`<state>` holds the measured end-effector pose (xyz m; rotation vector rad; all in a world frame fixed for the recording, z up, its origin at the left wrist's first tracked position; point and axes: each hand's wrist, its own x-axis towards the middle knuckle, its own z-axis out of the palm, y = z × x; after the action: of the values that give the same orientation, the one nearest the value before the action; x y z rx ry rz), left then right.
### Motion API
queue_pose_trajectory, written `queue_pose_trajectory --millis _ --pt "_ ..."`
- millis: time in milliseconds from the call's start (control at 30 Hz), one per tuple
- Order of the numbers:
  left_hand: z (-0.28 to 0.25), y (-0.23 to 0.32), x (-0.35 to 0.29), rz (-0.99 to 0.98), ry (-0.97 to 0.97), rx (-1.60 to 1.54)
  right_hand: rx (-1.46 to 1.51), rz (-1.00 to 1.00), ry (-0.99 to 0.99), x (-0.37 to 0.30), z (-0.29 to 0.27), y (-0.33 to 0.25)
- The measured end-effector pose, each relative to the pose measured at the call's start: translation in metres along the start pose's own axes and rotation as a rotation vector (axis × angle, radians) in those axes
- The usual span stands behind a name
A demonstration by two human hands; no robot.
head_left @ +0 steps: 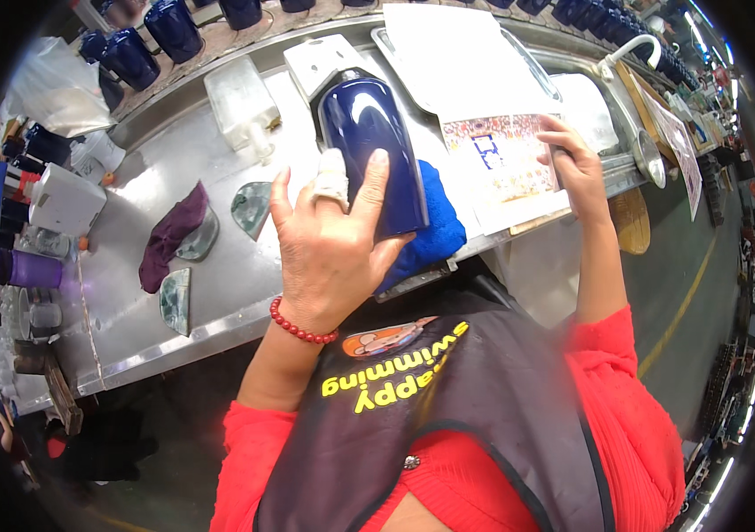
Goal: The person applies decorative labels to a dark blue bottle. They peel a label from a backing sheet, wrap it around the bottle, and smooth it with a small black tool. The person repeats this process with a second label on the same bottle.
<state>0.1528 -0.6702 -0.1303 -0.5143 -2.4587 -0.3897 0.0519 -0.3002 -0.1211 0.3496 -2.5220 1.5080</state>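
A glossy dark blue bottle [377, 124] lies tilted, its lower end on a folded blue cloth [439, 217]. My left hand [333, 222] grips it near that end, fingers spread along the surface and thumb at the bottom edge. White wrapping covers one of its fingers. Over the right edge of a printed sheet [506, 164] with a busy red pattern and small blue marks is my right hand [577, 168]. Its fingers curl around something dark, mostly hidden beneath them.
On the metal worktop [120, 332] at left lie a purple cloth [169, 239], green curved pieces [175, 301] and a clear pump bottle [240, 106]. White paper [457, 58] covers a tray behind. A white tap [634, 49] stands at right; more blue bottles [174, 31] line the back.
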Motion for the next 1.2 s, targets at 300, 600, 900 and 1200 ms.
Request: queue_pose_trajectory --millis 300,600,900,1200 --pt "0.023 0.015 -0.008 -0.031 0.030 -0.217 -1.087 -0.168 -0.261 0.011 0.048 0.035" --pt "0.022 0.036 0.003 -0.070 0.076 -0.314 -0.908 -0.356 -0.430 0.041 0.032 0.045" --pt "0.082 0.104 0.097 -0.890 -0.151 -1.360 -0.826 -0.408 -0.242 0.050 0.015 0.056" --pt "0.152 0.093 0.139 -1.243 -0.271 -1.011 -0.641 -0.506 -0.194 0.050 -0.021 0.052"
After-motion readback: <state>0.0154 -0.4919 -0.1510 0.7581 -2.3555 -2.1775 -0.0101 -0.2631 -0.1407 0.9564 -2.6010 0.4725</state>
